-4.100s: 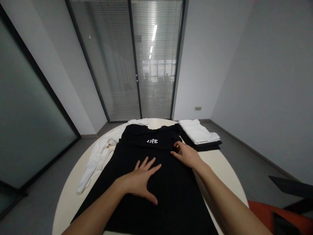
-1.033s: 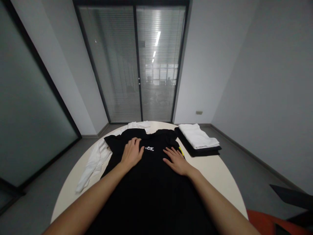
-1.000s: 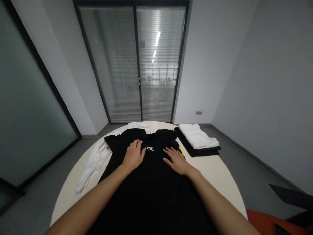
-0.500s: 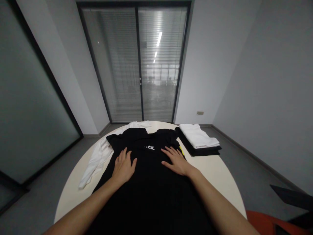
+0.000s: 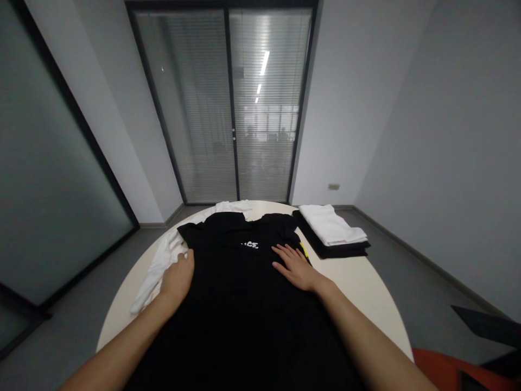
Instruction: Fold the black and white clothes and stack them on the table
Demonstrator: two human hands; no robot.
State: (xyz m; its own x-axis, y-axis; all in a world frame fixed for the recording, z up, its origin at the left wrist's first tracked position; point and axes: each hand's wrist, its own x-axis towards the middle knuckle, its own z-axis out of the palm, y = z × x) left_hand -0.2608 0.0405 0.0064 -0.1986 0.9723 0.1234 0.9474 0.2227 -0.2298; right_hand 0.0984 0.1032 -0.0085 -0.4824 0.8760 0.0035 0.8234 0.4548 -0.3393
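Note:
A black T-shirt (image 5: 244, 293) lies spread over the table with its neck at the far side and a small white print on the chest. At its left edge, just below the sleeve, my left hand (image 5: 179, 276) is closed, the fingers curled and gripping the shirt's edge. My right hand (image 5: 296, 267) rests flat on the right side of the chest, fingers stretched out. Beneath and beside the shirt on the left is a crumpled white garment (image 5: 157, 271). A bit of yellow (image 5: 303, 249) shows at the shirt's right edge.
Folded white cloth (image 5: 331, 225) lies on folded black cloth (image 5: 345, 253) at the round table's (image 5: 382, 298) far right. An orange chair seat (image 5: 439, 369) stands at the lower right. Glass doors with blinds (image 5: 264, 152) are beyond the table.
My left hand has moved left from lying open on the chest to the shirt's left edge, and its fingers have closed there. My right hand has stayed nearly in place.

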